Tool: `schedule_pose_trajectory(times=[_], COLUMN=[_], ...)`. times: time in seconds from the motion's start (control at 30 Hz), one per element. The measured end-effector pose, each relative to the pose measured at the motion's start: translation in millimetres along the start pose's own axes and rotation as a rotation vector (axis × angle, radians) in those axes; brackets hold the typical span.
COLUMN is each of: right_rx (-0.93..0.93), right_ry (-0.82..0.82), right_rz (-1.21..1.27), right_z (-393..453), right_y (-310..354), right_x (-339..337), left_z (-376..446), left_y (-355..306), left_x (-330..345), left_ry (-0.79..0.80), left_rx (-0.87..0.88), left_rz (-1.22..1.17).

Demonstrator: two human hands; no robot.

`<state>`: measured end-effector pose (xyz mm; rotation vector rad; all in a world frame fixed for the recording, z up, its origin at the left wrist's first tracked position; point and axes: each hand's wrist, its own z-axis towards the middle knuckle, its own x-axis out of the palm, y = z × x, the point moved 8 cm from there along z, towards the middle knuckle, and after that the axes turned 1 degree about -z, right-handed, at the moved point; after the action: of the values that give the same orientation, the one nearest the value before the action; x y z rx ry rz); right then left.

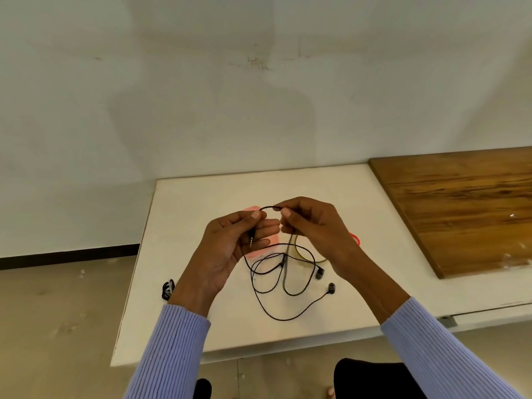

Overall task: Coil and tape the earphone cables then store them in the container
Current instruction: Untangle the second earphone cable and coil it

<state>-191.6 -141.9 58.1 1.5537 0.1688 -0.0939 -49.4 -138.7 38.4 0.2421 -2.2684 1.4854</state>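
Thin black earphone cable (269, 286) sprawls uncoiled, loosely looped, buds free.

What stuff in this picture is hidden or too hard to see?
All in the head view:
- The pink thing on the white table: the left hand covers most of it, so what it is stays unclear.
- The tape roll: partly behind the right hand.
- The red piece: only a sliver shows past the right wrist.
- The small black bundle: the left forearm hides part of it.
- A storage container: none can be identified.

Black earphone cable (276, 286) dangles looped onto table.
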Motion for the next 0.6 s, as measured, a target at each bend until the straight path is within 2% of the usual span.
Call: schedule_pose_trajectory(times=[0.13,0.27,0.43,0.6], right_rx=[-0.024,-0.029,0.098,0.078], right_ry=[-0.023,0.007,-0.035,-0.003], right_rz=[-0.054,-0.120,-0.144,-0.220], right_z=[2.7,3.0,-1.8,-2.1], right_y=[-3.4,-7.2,-21.3,-21.1], right_x=[-8.2,3.1,9.9,18.6], left_z=[-2.9,-8.6,-0.2,1.1], left_y=[12.3,18.8,13.8,9.1], left_x=[14.7,39.1,35.7,24.7], left_ry=[0.131,0.267,0.206,0.180], left_rx=[-0.118,-0.141,-0.045,-0.009], left_rz=[0.024,-0.110,-0.246,-0.268])
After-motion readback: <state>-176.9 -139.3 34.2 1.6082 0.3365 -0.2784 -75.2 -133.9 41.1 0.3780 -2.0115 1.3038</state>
